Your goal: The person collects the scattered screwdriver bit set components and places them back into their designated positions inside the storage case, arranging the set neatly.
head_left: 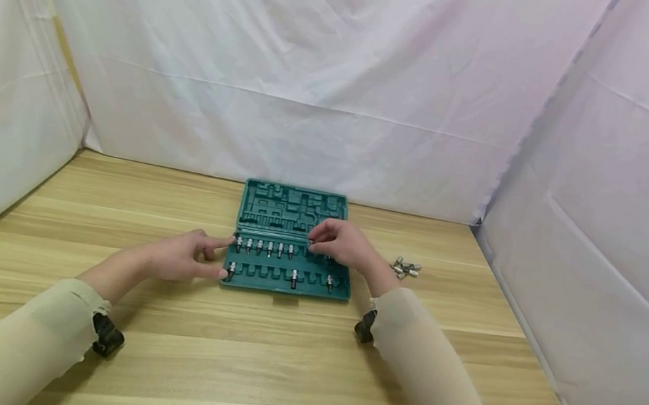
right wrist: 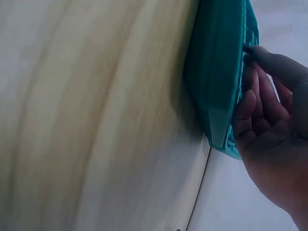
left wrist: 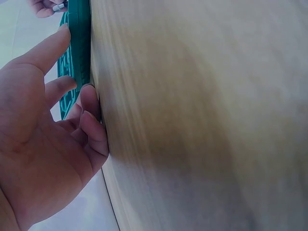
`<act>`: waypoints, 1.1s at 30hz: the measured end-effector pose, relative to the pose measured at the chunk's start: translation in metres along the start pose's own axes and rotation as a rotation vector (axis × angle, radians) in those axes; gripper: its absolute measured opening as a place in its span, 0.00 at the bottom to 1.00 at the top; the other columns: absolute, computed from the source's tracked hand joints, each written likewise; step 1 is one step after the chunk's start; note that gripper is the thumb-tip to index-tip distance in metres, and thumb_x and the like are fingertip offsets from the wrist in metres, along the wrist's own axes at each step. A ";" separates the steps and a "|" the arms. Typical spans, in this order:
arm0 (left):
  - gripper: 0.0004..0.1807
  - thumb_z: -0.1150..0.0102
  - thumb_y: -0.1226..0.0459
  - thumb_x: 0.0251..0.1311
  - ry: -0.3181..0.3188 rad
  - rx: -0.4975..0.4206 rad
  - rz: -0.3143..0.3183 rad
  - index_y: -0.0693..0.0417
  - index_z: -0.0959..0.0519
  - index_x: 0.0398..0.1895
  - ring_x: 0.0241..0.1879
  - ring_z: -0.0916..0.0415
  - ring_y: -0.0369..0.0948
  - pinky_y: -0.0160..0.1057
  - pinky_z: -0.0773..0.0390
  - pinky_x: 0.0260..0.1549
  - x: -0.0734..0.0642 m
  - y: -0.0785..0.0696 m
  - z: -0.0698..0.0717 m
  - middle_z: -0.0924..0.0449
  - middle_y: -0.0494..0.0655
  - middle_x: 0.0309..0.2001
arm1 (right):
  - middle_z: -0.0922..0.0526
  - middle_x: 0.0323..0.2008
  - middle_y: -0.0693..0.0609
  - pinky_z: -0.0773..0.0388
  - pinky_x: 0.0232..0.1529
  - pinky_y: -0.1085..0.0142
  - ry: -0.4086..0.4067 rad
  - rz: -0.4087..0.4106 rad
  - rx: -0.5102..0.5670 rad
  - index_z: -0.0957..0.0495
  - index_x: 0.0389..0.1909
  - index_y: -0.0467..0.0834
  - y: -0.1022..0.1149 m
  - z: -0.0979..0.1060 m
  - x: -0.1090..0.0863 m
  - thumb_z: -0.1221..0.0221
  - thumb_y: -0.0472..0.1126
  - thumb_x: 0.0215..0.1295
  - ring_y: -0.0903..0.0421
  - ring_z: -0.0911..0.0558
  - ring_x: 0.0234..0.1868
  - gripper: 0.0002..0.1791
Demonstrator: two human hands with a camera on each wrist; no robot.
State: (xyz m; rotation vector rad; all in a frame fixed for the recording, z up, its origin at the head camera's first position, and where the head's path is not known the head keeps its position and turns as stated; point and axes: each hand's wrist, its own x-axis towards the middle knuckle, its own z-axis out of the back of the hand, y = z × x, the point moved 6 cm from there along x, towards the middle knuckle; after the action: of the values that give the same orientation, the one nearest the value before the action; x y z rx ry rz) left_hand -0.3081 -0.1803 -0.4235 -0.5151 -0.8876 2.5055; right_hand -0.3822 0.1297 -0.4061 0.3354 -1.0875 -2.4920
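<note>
An open green plastic case (head_left: 271, 286) lies on the table, its lid tilted up at the back. Silver-and-black bit sockets (head_left: 270, 248) stand in a row of slots, with several more in the front row. At the case's left side, my left hand (head_left: 184, 256) rests its straight thumb and index finger against the edge; the other fingers bend below in the left wrist view. My right hand (head_left: 345, 244) pinches a bit socket (left wrist: 58, 6) between thumb and fingers, over the right part of the back row. Its lower end is hidden in the right wrist view.
A small pile of loose bit sockets (head_left: 405, 268) lies on the wooden table (head_left: 244, 362) to the right of the case. White cloth walls (head_left: 321, 72) enclose the table at the back and sides.
</note>
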 end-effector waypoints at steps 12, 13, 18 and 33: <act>0.47 0.32 0.45 0.75 -0.008 -0.006 -0.001 0.49 0.42 0.89 0.48 0.31 0.47 0.45 0.27 0.45 0.002 0.000 0.000 0.29 0.57 0.53 | 0.10 0.51 0.50 0.16 0.57 0.54 0.009 -0.007 -0.038 0.13 0.53 0.48 0.003 -0.010 0.008 0.30 0.42 0.76 0.53 0.12 0.55 0.09; 0.47 0.32 0.46 0.75 -0.008 -0.009 -0.001 0.49 0.42 0.89 0.47 0.31 0.47 0.45 0.27 0.45 0.001 0.000 0.000 0.29 0.57 0.53 | 0.10 0.51 0.50 0.16 0.58 0.54 0.010 -0.007 -0.037 0.13 0.53 0.48 0.003 -0.011 0.008 0.30 0.42 0.76 0.53 0.12 0.55 0.09; 0.47 0.32 0.46 0.75 -0.003 -0.018 -0.015 0.51 0.42 0.89 0.48 0.33 0.47 0.45 0.28 0.44 -0.001 -0.003 0.000 0.29 0.57 0.52 | 0.11 0.51 0.50 0.16 0.57 0.54 0.007 -0.013 -0.043 0.13 0.55 0.48 0.002 -0.012 0.011 0.30 0.43 0.77 0.53 0.13 0.54 0.10; 0.47 0.32 0.46 0.75 0.000 -0.003 -0.008 0.50 0.42 0.89 0.48 0.31 0.47 0.44 0.27 0.44 0.000 -0.002 0.001 0.28 0.57 0.53 | 0.11 0.50 0.53 0.16 0.57 0.55 0.054 -0.040 -0.117 0.09 0.54 0.53 -0.002 -0.014 0.014 0.30 0.44 0.77 0.55 0.15 0.52 0.10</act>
State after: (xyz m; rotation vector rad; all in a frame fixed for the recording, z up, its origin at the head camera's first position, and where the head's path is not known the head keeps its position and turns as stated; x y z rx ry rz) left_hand -0.3081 -0.1791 -0.4214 -0.5119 -0.8924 2.4975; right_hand -0.3899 0.1156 -0.4179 0.3907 -0.9174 -2.5535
